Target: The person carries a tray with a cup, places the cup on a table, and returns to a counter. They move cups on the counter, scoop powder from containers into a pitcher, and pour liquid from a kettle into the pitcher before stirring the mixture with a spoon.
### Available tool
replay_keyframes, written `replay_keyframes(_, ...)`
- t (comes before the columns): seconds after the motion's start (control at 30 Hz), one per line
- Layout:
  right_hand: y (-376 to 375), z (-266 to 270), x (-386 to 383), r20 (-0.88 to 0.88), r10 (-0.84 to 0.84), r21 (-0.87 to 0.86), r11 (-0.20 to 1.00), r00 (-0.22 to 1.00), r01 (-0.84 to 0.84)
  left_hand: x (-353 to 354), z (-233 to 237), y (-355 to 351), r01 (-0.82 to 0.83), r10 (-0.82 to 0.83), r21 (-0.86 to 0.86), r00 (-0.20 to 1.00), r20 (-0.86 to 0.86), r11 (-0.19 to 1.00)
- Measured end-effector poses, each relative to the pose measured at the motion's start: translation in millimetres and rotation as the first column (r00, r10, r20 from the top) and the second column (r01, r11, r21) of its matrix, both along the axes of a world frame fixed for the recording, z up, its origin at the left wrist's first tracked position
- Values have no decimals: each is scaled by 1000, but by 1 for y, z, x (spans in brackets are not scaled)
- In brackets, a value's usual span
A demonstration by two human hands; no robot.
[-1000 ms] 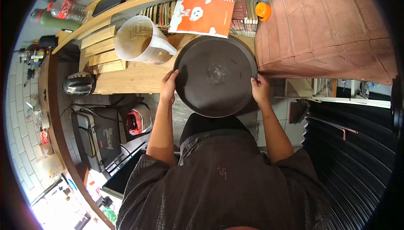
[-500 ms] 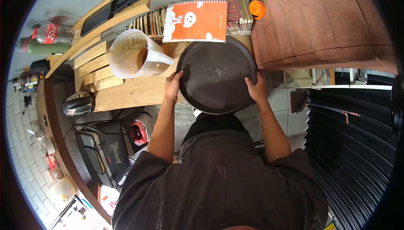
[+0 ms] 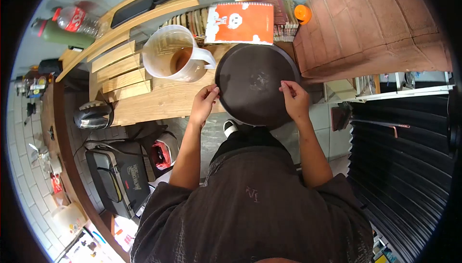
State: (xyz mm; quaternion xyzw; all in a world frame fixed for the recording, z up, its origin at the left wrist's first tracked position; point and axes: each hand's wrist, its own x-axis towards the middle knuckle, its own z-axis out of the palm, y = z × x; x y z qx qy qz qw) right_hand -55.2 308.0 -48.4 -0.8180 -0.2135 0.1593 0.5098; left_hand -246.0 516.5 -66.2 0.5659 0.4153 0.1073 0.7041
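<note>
Wooden counter (image 3: pixel 159 102) carries round dark tray (image 3: pixel 255 82) overhanging its edge, so I read left hand (image 3: pixel 204 100) pinching the rim and right hand (image 3: pixel 294 98), loose-fingered, resting atop as steadying.

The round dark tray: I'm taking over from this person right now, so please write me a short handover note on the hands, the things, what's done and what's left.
Left hand: fingertips at the left rim of the tray; grip unclear.
Right hand: fingers curled over the tray's inner right side; grip unclear.
Things: the tray lies on the wooden table, its near part past the table's edge. A jug with brown liquid stands to its left, an orange notebook behind it.
Done: tray set down, bare but for a pale smudge.
Left: tray not fully on the table.
</note>
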Motion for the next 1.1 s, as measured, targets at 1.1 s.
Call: replay_keyframes(1.1, 39, 129, -285, 342, 846, 312, -514, -410, -799, -235, 130, -405, -819, 874, 367, -298, 384, -441)
